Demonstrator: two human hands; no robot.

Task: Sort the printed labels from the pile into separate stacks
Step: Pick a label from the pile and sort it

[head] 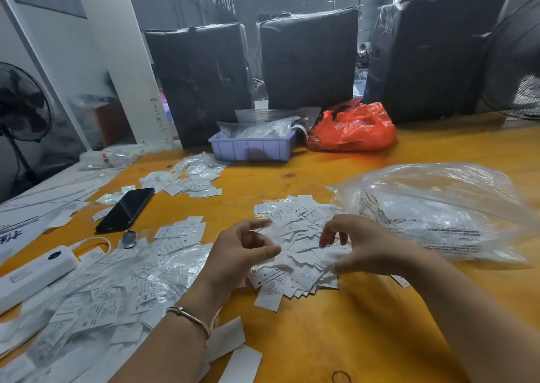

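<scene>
Hands (304, 248) just above label pile (295, 236)

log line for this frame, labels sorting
phase: picking from pile | left hand: curled over label pile, grip unclear | right hand: pinching a label | phone: left of pile | clear bag: right

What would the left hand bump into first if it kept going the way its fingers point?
Probably the pile of labels: the left hand points its fingers right at it, just above. Depth is hard to judge.
</scene>
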